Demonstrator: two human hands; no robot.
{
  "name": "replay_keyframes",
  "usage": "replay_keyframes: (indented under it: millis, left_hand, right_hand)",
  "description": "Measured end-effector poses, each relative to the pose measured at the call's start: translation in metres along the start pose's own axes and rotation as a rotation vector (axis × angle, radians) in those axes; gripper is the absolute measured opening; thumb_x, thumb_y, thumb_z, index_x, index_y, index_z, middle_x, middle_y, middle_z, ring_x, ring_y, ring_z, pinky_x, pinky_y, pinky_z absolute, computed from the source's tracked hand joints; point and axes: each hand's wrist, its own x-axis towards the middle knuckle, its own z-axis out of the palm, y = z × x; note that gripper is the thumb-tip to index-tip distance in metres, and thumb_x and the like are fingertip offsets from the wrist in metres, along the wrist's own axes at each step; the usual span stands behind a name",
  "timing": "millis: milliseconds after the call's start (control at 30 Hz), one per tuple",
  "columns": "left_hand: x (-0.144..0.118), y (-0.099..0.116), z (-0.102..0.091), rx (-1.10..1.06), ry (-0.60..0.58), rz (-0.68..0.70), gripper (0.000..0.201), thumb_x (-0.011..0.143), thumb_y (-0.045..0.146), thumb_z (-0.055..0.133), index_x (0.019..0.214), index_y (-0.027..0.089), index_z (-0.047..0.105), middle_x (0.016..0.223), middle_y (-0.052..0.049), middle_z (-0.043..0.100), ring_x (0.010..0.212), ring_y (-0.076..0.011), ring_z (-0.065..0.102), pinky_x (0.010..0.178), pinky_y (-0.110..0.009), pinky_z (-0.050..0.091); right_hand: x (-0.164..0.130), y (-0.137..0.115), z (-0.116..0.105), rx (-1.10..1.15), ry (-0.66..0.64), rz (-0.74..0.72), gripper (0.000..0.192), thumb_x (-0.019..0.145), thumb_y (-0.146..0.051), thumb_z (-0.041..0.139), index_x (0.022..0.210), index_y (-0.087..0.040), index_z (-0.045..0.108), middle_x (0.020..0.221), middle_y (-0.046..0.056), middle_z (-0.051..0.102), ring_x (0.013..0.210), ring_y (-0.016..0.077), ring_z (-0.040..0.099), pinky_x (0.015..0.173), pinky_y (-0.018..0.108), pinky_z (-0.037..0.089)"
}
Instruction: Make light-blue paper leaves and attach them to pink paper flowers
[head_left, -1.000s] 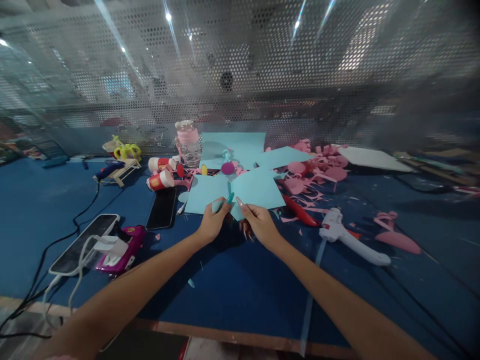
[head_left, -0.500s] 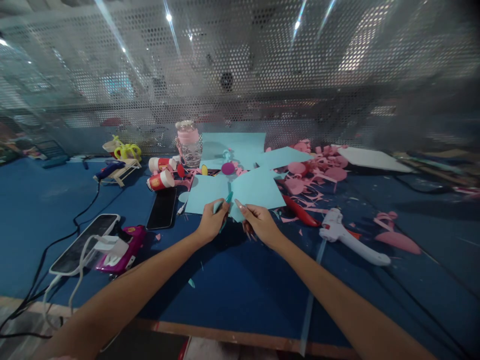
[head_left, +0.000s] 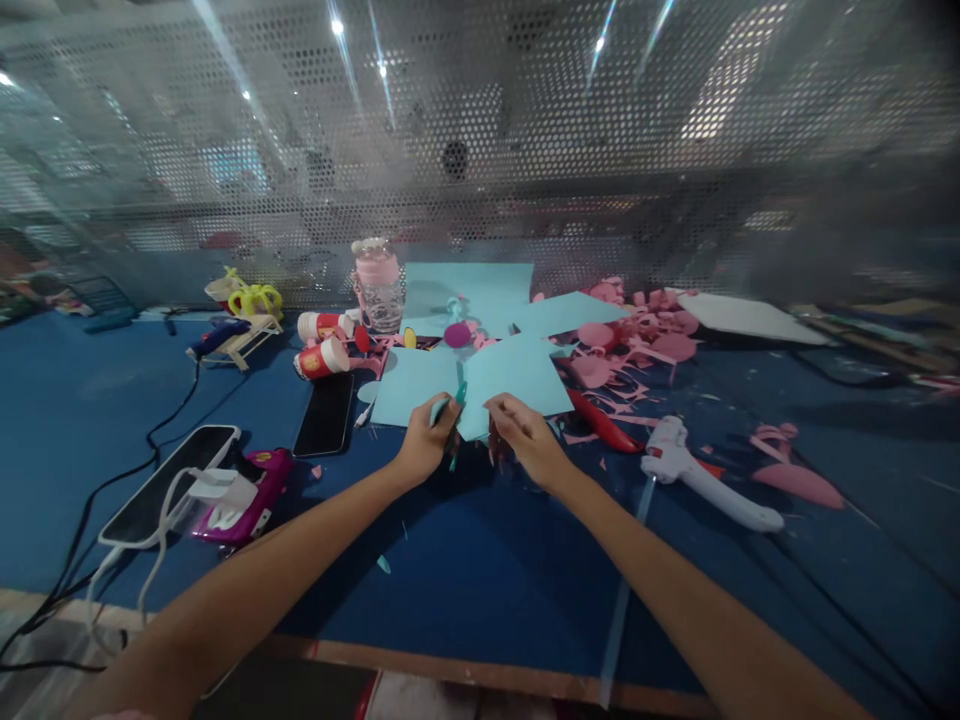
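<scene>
My left hand [head_left: 426, 440] is closed on a light-blue paper piece [head_left: 438, 410], with a darker teal edge sticking up by the thumb. A short gap to the right, my right hand [head_left: 525, 438] has its thumb and forefinger pinched together. Whatever is between those fingertips, if anything, is too small to make out. Both hands are over the near edge of the light-blue paper sheets [head_left: 517, 370]. A red, long-shaped object [head_left: 604, 424] lies just beyond my right hand.
A white glue gun [head_left: 675, 465] with a long glue stick [head_left: 628, 590] lies at right. Pink paper scraps [head_left: 645, 335] are heaped behind it. At left are a black phone [head_left: 324, 415], a charging phone [head_left: 169, 490], a magenta toy car [head_left: 259, 490], paper cups [head_left: 322, 358] and a bottle [head_left: 380, 290].
My right hand has drawn slightly right, away from my left, and its forefinger has curled in to the thumb. The left hand has barely moved and still grips the paper.
</scene>
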Motion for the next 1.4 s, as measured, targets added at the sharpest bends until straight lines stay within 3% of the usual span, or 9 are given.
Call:
replay_keyframes:
  millis: [67,167,500,633,767,833,1033,1400]
  left_hand:
    - [0.001,0.001,-0.001,0.003,0.006,-0.012,0.041,0.076,0.056,0.047,0.060,0.018,0.038,0.038,0.009,0.036,0.031,-0.0054,0.036,0.034,-0.018,0.027]
    - [0.001,0.004,-0.002,0.042,0.018,0.018,0.043,0.074,0.056,0.048,0.057,0.018,0.038,0.039,0.009,0.034,0.033,-0.0044,0.036,0.036,-0.018,0.027]
    - [0.001,0.001,-0.003,0.084,0.011,0.030,0.043,0.076,0.056,0.045,0.058,0.018,0.038,0.041,0.008,0.033,0.037,-0.0048,0.033,0.038,-0.019,0.025]
    - [0.002,-0.001,-0.005,0.123,0.017,0.053,0.042,0.078,0.054,0.045,0.059,0.017,0.038,0.043,0.007,0.035,0.038,-0.0051,0.034,0.039,-0.019,0.026]
    - [0.001,-0.003,-0.006,0.142,0.031,0.066,0.039,0.080,0.050,0.043,0.059,0.018,0.039,0.041,0.007,0.037,0.037,-0.0062,0.036,0.040,-0.020,0.026]
    - [0.001,-0.004,-0.007,0.175,0.038,0.093,0.038,0.081,0.048,0.043,0.059,0.018,0.038,0.042,0.006,0.037,0.038,-0.0064,0.036,0.041,-0.020,0.026]
    - [0.000,-0.001,-0.006,0.185,0.068,0.131,0.038,0.080,0.045,0.047,0.056,0.017,0.039,0.045,0.006,0.033,0.043,-0.0057,0.031,0.043,-0.021,0.024]
    - [0.003,-0.002,0.001,-0.400,-0.065,-0.084,0.040,0.066,0.053,0.060,0.061,0.017,0.044,0.046,0.008,0.038,0.036,-0.0048,0.036,0.035,-0.020,0.030]
  right_hand:
    - [0.000,-0.002,-0.007,-0.173,-0.006,-0.093,0.039,0.073,-0.051,0.056,0.095,-0.019,0.051,0.074,0.000,0.055,0.057,0.0108,0.054,0.047,0.021,0.043]
    - [0.000,-0.003,-0.015,-0.395,-0.021,-0.206,0.041,0.072,-0.049,0.059,0.100,-0.020,0.052,0.085,0.004,0.057,0.067,0.0130,0.056,0.054,0.023,0.044]
    - [-0.001,0.001,-0.015,-0.660,-0.020,-0.304,0.036,0.081,-0.051,0.045,0.093,-0.018,0.055,0.081,0.008,0.061,0.066,0.0175,0.057,0.059,0.028,0.042]
    - [-0.002,0.001,-0.013,-0.477,-0.005,-0.230,0.038,0.076,-0.054,0.051,0.090,-0.018,0.055,0.077,0.005,0.060,0.065,0.0163,0.057,0.058,0.027,0.043]
    - [-0.001,0.002,-0.001,-0.033,0.046,-0.009,0.047,0.079,-0.061,0.035,0.084,-0.019,0.054,0.063,0.000,0.055,0.055,0.0135,0.056,0.049,0.024,0.045]
    - [0.000,0.003,0.006,0.095,0.052,0.092,0.048,0.077,-0.063,0.036,0.076,-0.019,0.053,0.057,-0.001,0.052,0.049,0.0121,0.054,0.043,0.023,0.044]
    - [0.001,0.003,0.015,0.124,0.062,0.179,0.038,0.071,-0.057,0.053,0.068,-0.019,0.048,0.051,-0.004,0.053,0.040,0.0099,0.049,0.040,0.022,0.042]
    - [0.001,0.001,0.013,0.145,0.038,0.083,0.036,0.074,-0.055,0.051,0.066,-0.020,0.047,0.049,-0.005,0.050,0.038,0.0098,0.047,0.038,0.023,0.039]
